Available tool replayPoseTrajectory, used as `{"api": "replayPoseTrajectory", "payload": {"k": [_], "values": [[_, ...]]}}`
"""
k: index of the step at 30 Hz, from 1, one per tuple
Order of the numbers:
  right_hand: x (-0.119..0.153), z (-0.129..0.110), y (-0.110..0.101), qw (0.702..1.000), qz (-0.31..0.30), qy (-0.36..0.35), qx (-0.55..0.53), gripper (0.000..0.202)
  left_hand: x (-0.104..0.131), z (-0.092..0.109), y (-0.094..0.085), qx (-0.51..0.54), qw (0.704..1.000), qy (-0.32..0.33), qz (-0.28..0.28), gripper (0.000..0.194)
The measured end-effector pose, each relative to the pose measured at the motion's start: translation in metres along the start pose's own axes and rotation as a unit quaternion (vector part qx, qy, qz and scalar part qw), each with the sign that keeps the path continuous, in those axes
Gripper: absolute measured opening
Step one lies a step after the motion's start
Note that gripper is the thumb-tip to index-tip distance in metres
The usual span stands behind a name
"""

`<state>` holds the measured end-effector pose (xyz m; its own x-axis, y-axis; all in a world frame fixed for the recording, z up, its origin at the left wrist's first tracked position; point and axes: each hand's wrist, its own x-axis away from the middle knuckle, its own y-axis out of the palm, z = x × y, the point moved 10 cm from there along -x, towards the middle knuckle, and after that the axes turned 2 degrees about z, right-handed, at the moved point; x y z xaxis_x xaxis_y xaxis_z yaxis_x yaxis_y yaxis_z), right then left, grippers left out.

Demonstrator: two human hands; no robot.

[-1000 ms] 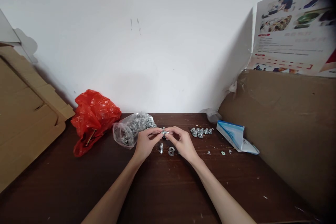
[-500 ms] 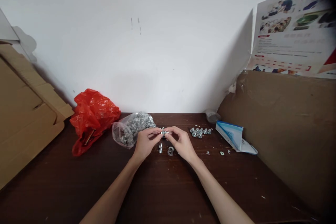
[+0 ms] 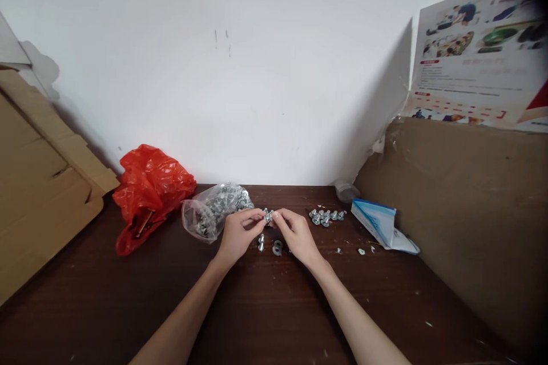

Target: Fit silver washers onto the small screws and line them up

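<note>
Both hands meet over the tabletop (image 3: 257, 308), the left hand (image 3: 237, 235) and right hand (image 3: 295, 234) each with its grip pinched shut on one small metal fastener (image 3: 268, 216). Since a second ago they have barely shifted, so the fitting work continues. Loose parts (image 3: 269, 246) lie just beneath the grip; a clear bag of hardware (image 3: 212, 211) sits to its left.

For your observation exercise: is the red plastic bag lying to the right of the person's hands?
No, the red plastic bag lies left of both hands, beyond the clear bag of metal parts.
</note>
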<state>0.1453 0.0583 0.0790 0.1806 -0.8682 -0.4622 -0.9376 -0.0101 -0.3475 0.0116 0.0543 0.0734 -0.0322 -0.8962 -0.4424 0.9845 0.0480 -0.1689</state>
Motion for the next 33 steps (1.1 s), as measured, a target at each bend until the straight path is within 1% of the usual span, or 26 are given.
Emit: {"api": "replayPoseTrajectory", "payload": {"k": [4, 9, 13, 16, 19, 22, 25, 28, 31, 33], "values": [[-0.0009, 0.0029, -0.0054, 0.999, 0.011, 0.021, -0.024, 0.027, -0.0008, 0.0009, -0.0031, -0.007, 1.000, 0.003, 0.011, 0.013], [-0.0009, -0.0036, -0.0006, 1.000, -0.015, -0.005, -0.012, 0.019, -0.0005, 0.0024, -0.0021, 0.001, 1.000, 0.010, 0.002, 0.013], [-0.0006, -0.0004, -0.0009, 1.000, -0.018, 0.000, -0.007, 0.033, 0.0001, 0.0019, -0.0012, -0.004, 1.000, 0.011, 0.000, 0.013], [-0.0007, 0.0041, -0.0026, 1.000, -0.012, 0.015, -0.022, 0.026, 0.0000, 0.0012, -0.0014, -0.004, 1.000, 0.012, 0.001, 0.013], [-0.0007, 0.0025, -0.0007, 1.000, -0.020, 0.004, -0.006, 0.024, -0.0003, 0.0010, -0.0015, -0.005, 1.000, 0.011, 0.000, 0.014], [-0.0005, 0.0029, -0.0008, 1.000, -0.018, 0.005, -0.008, 0.031, -0.0006, 0.0014, -0.0016, -0.006, 1.000, 0.011, 0.001, 0.014], [-0.0004, 0.0054, -0.0021, 0.999, -0.010, 0.017, -0.029, 0.025, -0.0004, 0.0022, -0.0010, -0.005, 1.000, 0.012, -0.002, 0.014], [-0.0006, 0.0046, 0.0004, 1.000, -0.022, 0.012, -0.019, 0.023, 0.0000, 0.0033, 0.0003, -0.005, 1.000, 0.012, -0.008, 0.014], [-0.0009, 0.0047, -0.0001, 1.000, -0.022, 0.014, -0.014, 0.029, 0.0001, 0.0042, 0.0005, -0.006, 1.000, 0.014, -0.009, 0.015], [-0.0008, 0.0054, -0.0017, 0.999, -0.017, 0.020, -0.020, 0.026, -0.0001, 0.0038, 0.0000, -0.005, 1.000, 0.013, -0.006, 0.015]]}}
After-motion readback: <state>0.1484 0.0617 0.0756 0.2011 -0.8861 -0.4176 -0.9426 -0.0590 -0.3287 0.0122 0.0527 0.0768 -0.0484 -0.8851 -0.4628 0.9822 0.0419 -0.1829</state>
